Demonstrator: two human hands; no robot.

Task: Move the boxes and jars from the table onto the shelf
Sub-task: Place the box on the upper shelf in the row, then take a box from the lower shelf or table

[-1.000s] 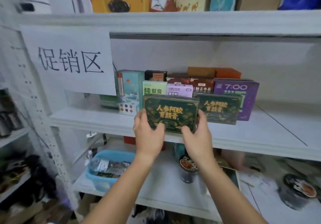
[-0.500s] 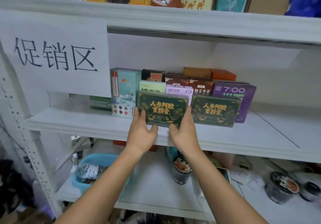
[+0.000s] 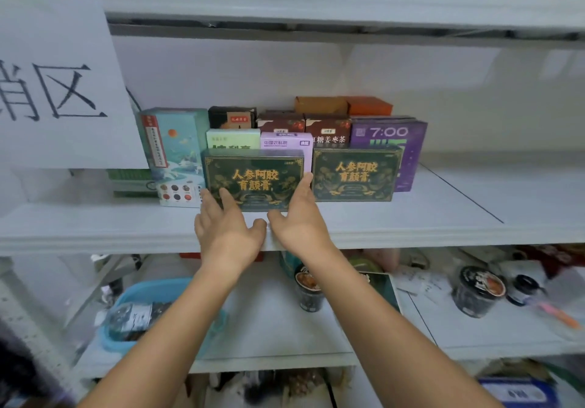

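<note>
A dark green box with gold lettering (image 3: 253,176) stands upright on the white shelf (image 3: 443,214), next to a matching green box (image 3: 356,173) on its right. My left hand (image 3: 226,227) touches the first box's lower left front with straight fingers. My right hand (image 3: 299,217) lies against its right edge, fingers straight. Behind stand a teal box (image 3: 172,151), a light green box (image 3: 232,138), a lilac box (image 3: 286,142), brown boxes (image 3: 327,129) and a purple 7:00 box (image 3: 392,135).
A paper sign (image 3: 57,91) hangs at the left over the shelf. On the lower board are a blue basin (image 3: 142,297) holding a jar, a dark cup (image 3: 308,290), another dark cup (image 3: 478,292) and a small black jar (image 3: 522,289). The shelf's right part is bare.
The green box went from being held in front of the shelf to standing on it beside its twin. Both hands have loosened their grip and now lie flat against it.
</note>
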